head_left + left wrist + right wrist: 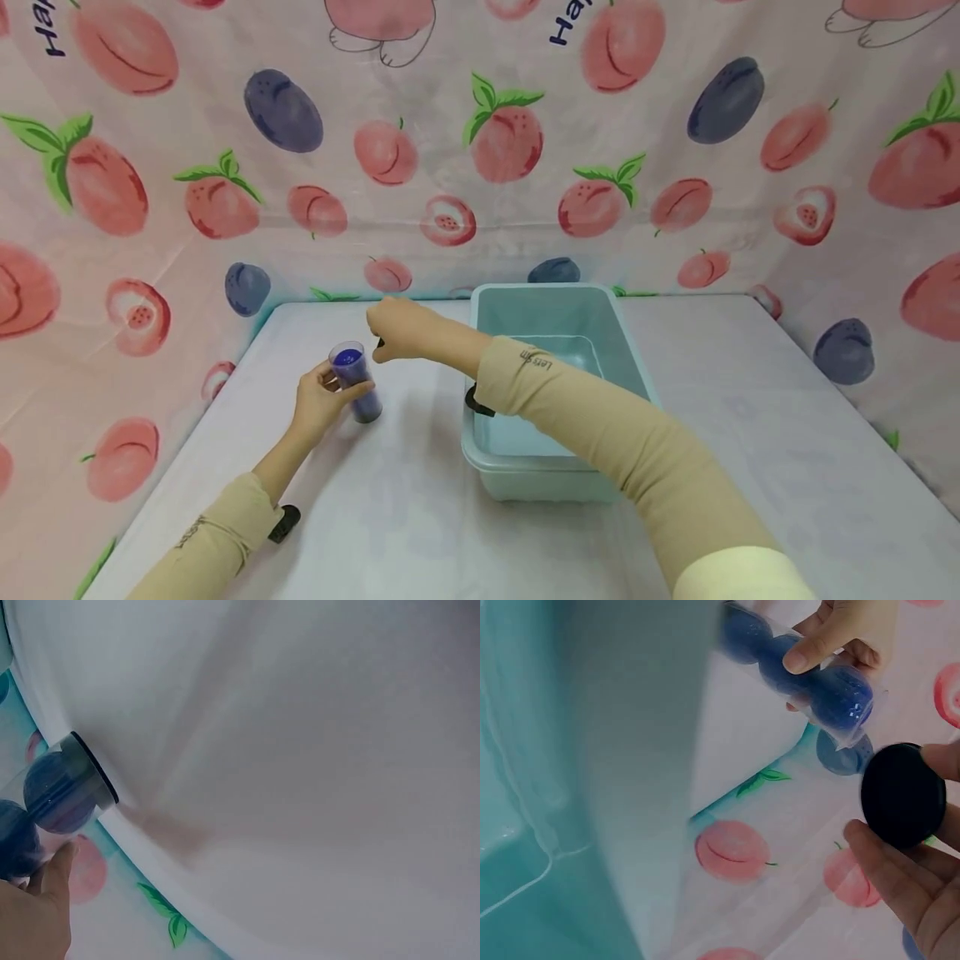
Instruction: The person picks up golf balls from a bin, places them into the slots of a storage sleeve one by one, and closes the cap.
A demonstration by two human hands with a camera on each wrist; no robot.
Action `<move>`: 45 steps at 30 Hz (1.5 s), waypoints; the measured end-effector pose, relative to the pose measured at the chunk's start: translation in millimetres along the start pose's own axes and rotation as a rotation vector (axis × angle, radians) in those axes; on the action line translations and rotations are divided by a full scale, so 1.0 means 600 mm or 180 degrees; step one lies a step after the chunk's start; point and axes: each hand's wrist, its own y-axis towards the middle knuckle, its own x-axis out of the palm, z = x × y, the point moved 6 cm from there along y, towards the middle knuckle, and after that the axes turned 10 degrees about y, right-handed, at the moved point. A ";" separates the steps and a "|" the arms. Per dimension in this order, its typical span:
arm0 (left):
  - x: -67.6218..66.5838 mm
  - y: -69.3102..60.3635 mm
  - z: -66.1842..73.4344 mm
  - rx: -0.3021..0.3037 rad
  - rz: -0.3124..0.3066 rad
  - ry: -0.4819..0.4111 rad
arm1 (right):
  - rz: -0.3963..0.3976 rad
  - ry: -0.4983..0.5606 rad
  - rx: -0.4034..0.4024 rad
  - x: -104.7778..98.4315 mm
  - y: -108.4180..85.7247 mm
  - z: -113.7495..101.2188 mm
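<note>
A clear tube (362, 392) with several dark blue balls (840, 696) inside stands slightly tilted over the left part of the table. My left hand (318, 404) grips it around the middle, thumb across the front. Its upper end is uncovered, and a ball shows at the mouth. A dark band rings the tube's lower end in the left wrist view. Just right of the mouth, my right hand (405, 329) pinches a round black lid (904, 795) between thumb and fingers, apart from the tube. In the head view that lid is mostly hidden behind the hand.
A light blue-green plastic basin (487, 462) stands right of the tube, with my right forearm reaching across it. White cloth covers the table (397, 517). A fruit-printed curtain (450, 108) hangs behind and along the sides.
</note>
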 end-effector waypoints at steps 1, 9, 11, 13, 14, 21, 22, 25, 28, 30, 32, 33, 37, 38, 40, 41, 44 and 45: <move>-0.001 0.001 0.002 0.0023 0.0016 0.0019 | 0.0054 0.0095 0.0028 -0.001 0.001 0.004; 0.005 0.007 0.016 0.0197 0.0040 -0.0019 | 0.0167 0.0576 0.0156 -0.001 0.004 0.026; 0.006 0.008 0.018 0.0240 0.0053 0.0000 | 0.0178 0.0684 0.0116 -0.001 0.005 0.027; 0.007 0.008 0.020 0.0285 0.0057 0.0031 | 0.0198 0.0779 0.0074 -0.001 0.005 0.027; 0.008 0.008 0.022 0.0296 0.0048 0.0037 | 0.0201 0.0835 0.0058 -0.001 0.005 0.027; 0.021 0.003 0.041 0.0320 -0.0056 -0.0010 | 0.0171 0.1067 0.0052 0.002 0.003 0.029; 0.023 0.003 0.045 0.0346 -0.0064 -0.0044 | 0.0170 0.1078 0.0043 0.003 0.003 0.030; 0.028 0.004 0.057 0.0475 -0.0069 -0.0135 | 0.0160 0.1094 0.0020 0.007 0.003 0.031; 0.030 0.005 0.067 0.0536 -0.0076 -0.0210 | 0.0152 0.1070 0.0034 0.010 0.002 0.034; 0.031 0.005 0.073 0.0544 -0.0077 -0.0239 | 0.0112 0.1061 0.0078 0.012 0.000 0.035; 0.031 0.004 0.078 0.0564 -0.0085 -0.0249 | 0.0036 0.1000 0.0105 0.013 0.000 0.035; 0.031 0.003 0.080 0.0586 -0.0092 -0.0245 | -0.0018 0.0940 0.0107 0.013 0.000 0.035; 0.032 0.000 0.088 0.0694 -0.0148 -0.0197 | -0.0266 0.0586 0.0048 0.013 0.000 0.031; 0.033 0.000 0.089 0.0712 -0.0158 -0.0190 | -0.0316 0.0493 0.0031 0.012 0.001 0.029; 0.034 -0.001 0.090 0.0735 -0.0178 -0.0182 | -0.0374 0.0372 0.0011 0.007 0.001 0.026; 0.034 -0.001 0.091 0.0733 -0.0186 -0.0181 | -0.0383 0.0318 -0.0005 0.003 0.001 0.024; 0.032 0.001 0.092 0.0707 -0.0210 -0.0204 | -0.0361 0.0298 -0.0026 -0.009 0.004 0.018; 0.031 0.001 0.093 0.0694 -0.0216 -0.0206 | -0.0350 0.0301 -0.0044 -0.012 0.005 0.016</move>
